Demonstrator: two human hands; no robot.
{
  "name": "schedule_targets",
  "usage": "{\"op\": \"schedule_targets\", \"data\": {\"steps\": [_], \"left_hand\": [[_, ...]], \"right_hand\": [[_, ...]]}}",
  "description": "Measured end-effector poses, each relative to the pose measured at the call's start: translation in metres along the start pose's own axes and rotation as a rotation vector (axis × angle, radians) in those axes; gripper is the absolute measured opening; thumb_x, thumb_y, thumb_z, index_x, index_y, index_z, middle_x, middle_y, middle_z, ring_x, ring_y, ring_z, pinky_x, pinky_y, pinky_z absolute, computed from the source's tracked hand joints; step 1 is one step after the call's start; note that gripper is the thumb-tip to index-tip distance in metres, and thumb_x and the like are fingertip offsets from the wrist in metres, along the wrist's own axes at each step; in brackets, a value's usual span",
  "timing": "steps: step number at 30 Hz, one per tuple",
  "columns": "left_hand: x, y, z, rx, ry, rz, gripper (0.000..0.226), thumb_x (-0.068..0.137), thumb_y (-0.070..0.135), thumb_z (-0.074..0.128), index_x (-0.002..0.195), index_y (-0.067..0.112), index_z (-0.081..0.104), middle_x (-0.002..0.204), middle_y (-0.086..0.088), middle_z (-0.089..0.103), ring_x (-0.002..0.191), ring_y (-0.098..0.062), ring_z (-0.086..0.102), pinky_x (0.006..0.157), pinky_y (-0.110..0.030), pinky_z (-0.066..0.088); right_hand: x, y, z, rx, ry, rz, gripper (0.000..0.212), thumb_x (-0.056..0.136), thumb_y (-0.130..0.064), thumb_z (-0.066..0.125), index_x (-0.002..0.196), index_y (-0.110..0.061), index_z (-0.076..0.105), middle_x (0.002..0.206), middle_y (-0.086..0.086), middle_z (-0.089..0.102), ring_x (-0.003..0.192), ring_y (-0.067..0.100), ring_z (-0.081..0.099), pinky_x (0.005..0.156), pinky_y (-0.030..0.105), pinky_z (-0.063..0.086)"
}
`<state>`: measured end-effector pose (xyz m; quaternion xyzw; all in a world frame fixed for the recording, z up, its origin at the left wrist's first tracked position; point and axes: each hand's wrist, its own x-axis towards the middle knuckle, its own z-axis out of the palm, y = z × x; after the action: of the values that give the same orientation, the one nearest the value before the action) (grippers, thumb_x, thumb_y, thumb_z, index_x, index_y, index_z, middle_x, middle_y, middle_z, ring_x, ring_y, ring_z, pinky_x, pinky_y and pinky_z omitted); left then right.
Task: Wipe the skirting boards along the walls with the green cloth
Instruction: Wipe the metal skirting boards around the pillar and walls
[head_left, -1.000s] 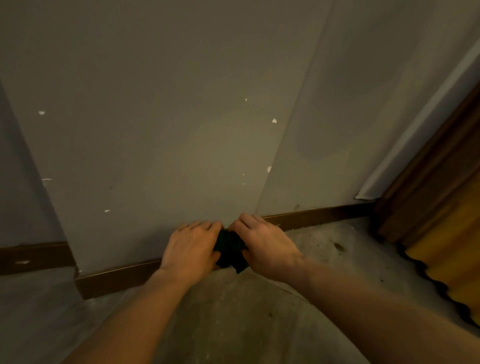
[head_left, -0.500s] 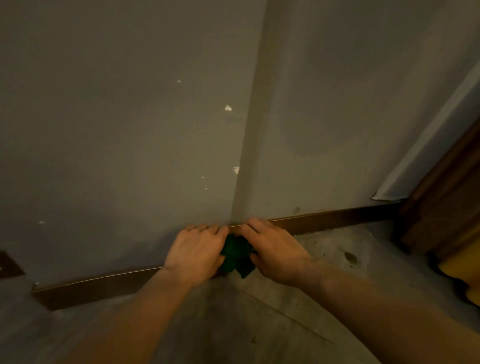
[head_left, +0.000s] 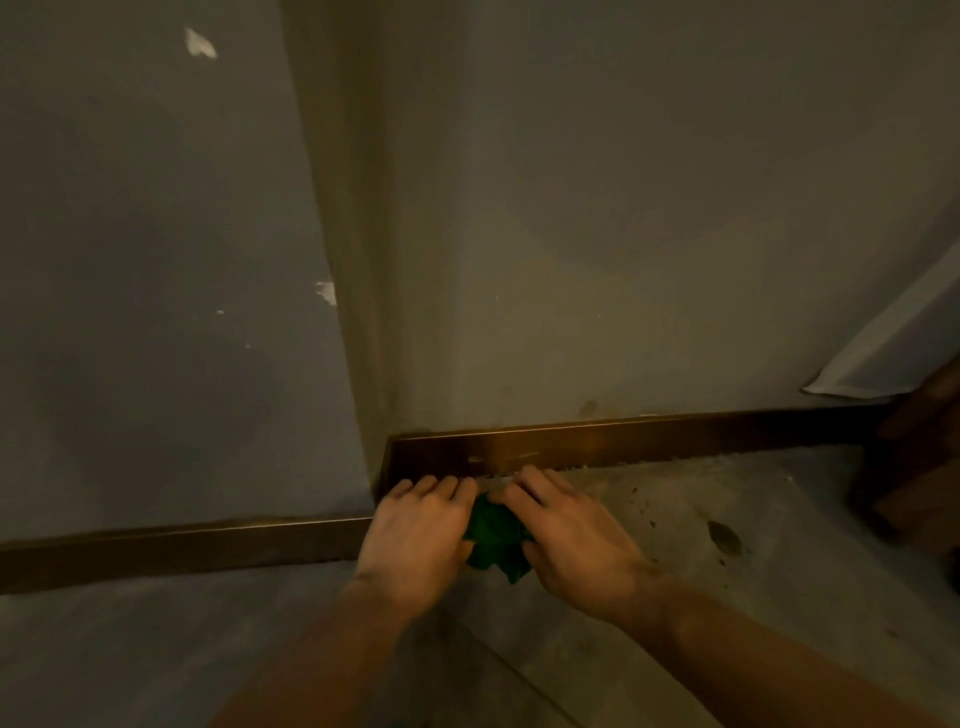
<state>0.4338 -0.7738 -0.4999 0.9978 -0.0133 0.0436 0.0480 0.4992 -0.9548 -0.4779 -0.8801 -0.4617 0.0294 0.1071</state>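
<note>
A crumpled green cloth lies bunched between my two hands at the foot of a protruding wall corner. My left hand grips its left side and my right hand grips its right side, fingertips of both touching the base of the dark brown skirting board. That board runs right along the set-back wall. A second stretch of skirting runs left along the nearer wall. Most of the cloth is hidden under my palms.
Grey painted walls with small chipped white spots meet at the outer corner. The concrete floor has dark stains and grit near the board. A white strip and dark wooden furniture stand at the right edge.
The view has shifted right and closer, past the wall corner. Both hands, still holding the cloth, now rest at the start of the right-hand skirting board instead of the left one.
</note>
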Motion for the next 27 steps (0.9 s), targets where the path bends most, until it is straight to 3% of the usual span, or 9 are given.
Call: {"op": "schedule_targets", "data": {"steps": [8, 13, 15, 18, 21, 24, 27], "left_hand": [[0.013, 0.013, 0.032, -0.06, 0.0, -0.094, 0.046, 0.091, 0.041, 0.065, 0.132, 0.028, 0.047, 0.131, 0.003, 0.06, 0.123, -0.021, 0.054, 0.103, -0.037, 0.041], [0.014, 0.017, 0.047, -0.141, 0.102, -0.129, 0.052, 0.094, 0.044, 0.062, 0.139, 0.03, 0.042, 0.134, 0.004, 0.057, 0.125, -0.018, 0.05, 0.105, -0.035, 0.04], [0.011, 0.014, 0.056, -0.191, 0.112, -0.155, 0.068, 0.095, 0.055, 0.055, 0.151, 0.029, 0.029, 0.145, 0.004, 0.047, 0.134, -0.018, 0.041, 0.111, -0.035, 0.034], [0.003, 0.009, 0.076, -0.282, 0.061, -0.215, 0.098, 0.088, 0.079, 0.042, 0.159, 0.028, -0.002, 0.168, 0.004, 0.011, 0.154, -0.017, 0.005, 0.126, -0.041, 0.011], [-0.004, 0.011, 0.106, -0.292, 0.083, -0.209, 0.109, 0.082, 0.093, 0.026, 0.158, 0.026, -0.014, 0.169, 0.003, -0.011, 0.152, -0.012, -0.02, 0.126, -0.041, -0.004], [-0.01, 0.015, 0.136, -0.322, 0.065, -0.212, 0.118, 0.076, 0.099, 0.025, 0.158, 0.024, -0.017, 0.168, 0.001, -0.017, 0.15, -0.012, -0.026, 0.124, -0.039, -0.01], [-0.013, 0.017, 0.157, -0.319, 0.035, -0.238, 0.122, 0.075, 0.098, 0.032, 0.16, 0.019, -0.006, 0.17, -0.005, -0.006, 0.154, -0.019, -0.014, 0.122, -0.043, -0.003]], "right_hand": [[0.005, 0.031, 0.02, 0.002, -0.017, -0.027, 0.059, 0.083, -0.01, 0.06, 0.137, -0.03, 0.044, 0.122, -0.001, 0.043, 0.111, 0.02, 0.044, 0.08, 0.036, 0.05], [0.008, 0.037, 0.022, -0.024, 0.022, -0.025, 0.055, 0.082, -0.009, 0.063, 0.132, -0.025, 0.05, 0.119, -0.001, 0.046, 0.109, 0.019, 0.045, 0.077, 0.036, 0.052], [0.01, 0.04, 0.023, -0.035, 0.04, -0.017, 0.054, 0.081, -0.008, 0.064, 0.132, -0.023, 0.052, 0.119, -0.001, 0.048, 0.108, 0.018, 0.046, 0.075, 0.031, 0.052], [0.011, 0.049, 0.023, -0.063, 0.046, 0.028, 0.056, 0.08, -0.009, 0.068, 0.133, -0.022, 0.053, 0.119, 0.001, 0.049, 0.107, 0.02, 0.048, 0.074, 0.03, 0.052], [0.01, 0.063, 0.026, -0.078, 0.039, 0.066, 0.057, 0.081, -0.012, 0.069, 0.134, -0.022, 0.053, 0.119, 0.003, 0.049, 0.105, 0.023, 0.049, 0.071, 0.037, 0.055], [0.01, 0.076, 0.032, -0.122, 0.023, 0.07, 0.058, 0.082, -0.016, 0.069, 0.136, -0.027, 0.05, 0.119, 0.003, 0.049, 0.104, 0.024, 0.049, 0.068, 0.039, 0.054], [0.014, 0.084, 0.04, -0.169, 0.02, 0.055, 0.06, 0.081, -0.019, 0.069, 0.137, -0.031, 0.05, 0.118, 0.004, 0.05, 0.102, 0.025, 0.05, 0.067, 0.039, 0.054]]}}
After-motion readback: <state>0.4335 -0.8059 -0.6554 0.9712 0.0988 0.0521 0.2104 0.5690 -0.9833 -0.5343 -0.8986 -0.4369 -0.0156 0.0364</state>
